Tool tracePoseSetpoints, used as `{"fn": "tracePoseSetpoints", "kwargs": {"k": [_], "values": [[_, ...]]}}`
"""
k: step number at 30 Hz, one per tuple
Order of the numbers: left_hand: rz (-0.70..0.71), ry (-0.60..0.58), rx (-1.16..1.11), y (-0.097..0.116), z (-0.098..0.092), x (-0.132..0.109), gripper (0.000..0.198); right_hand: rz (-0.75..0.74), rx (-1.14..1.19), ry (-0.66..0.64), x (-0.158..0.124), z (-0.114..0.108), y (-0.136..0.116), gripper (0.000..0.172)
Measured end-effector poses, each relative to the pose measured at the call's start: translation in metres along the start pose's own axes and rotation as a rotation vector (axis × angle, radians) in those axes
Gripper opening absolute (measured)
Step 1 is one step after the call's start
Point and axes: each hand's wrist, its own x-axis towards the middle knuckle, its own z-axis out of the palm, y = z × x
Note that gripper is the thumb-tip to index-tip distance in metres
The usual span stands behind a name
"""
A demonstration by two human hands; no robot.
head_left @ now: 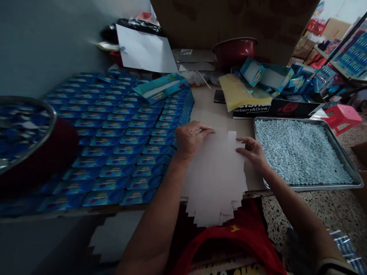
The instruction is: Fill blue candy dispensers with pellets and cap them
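A loose stack of white paper sheets (215,175) with stepped edges lies at the table's front edge, its near end overhanging. My left hand (192,138) is at the stack's upper left, thumb and fingers pinched on the paper's edge. At the upper right, my right hand (252,152) has its thumb and fingertips closed on the edge of the sheets. Rows of blue printed packs (120,149) cover the table to the left. A metal tray (357,177) full of small pale blue pieces (298,152) is on the right.
A dark red bowl of blue pieces (65,141) stands at far left. Behind are an open blue box (160,93), a white sheet (146,47), a red bowl (236,51) and a black carton (286,109) with blue boxes. A pink stool (345,114) stands beyond the tray.
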Motion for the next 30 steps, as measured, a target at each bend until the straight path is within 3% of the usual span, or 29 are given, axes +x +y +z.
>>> {"fn": "tracePoseSetpoints", "kwargs": {"k": [5, 10, 15, 21, 24, 26, 27, 29, 30], "values": [[0.164, 0.057, 0.067, 0.004, -0.01, -0.015, 0.019, -0.084, -0.196, -0.104, -0.032, 0.002, -0.036, 0.053], [0.174, 0.023, 0.113, 0.001, -0.004, -0.035, 0.031, -0.186, -0.429, -0.018, -0.046, 0.009, -0.048, 0.074], [0.102, 0.047, 0.143, 0.009, -0.001, -0.062, 0.04, -0.182, -0.455, 0.003, -0.045, 0.013, -0.047, 0.066], [0.012, 0.278, 0.021, 0.013, -0.012, -0.087, 0.016, -0.161, -0.406, 0.035, -0.064, 0.02, -0.05, 0.068], [-0.017, 0.275, -0.003, 0.015, -0.02, -0.084, 0.018, -0.034, -0.198, -0.018, -0.07, 0.026, -0.046, 0.042], [-0.094, 0.284, -0.007, 0.015, -0.027, -0.073, 0.018, 0.07, -0.017, -0.026, -0.063, 0.024, -0.044, 0.027], [-0.171, 0.279, -0.043, 0.014, -0.03, -0.066, 0.033, 0.113, 0.083, -0.003, -0.056, 0.02, -0.043, 0.026], [-0.431, 0.193, -0.24, 0.009, -0.034, -0.056, 0.06, 0.181, 0.273, 0.062, -0.036, 0.008, -0.041, 0.033], [-0.593, 0.1, -0.41, 0.006, -0.035, -0.053, 0.064, 0.214, 0.349, 0.08, -0.026, 0.002, -0.04, 0.038]]}}
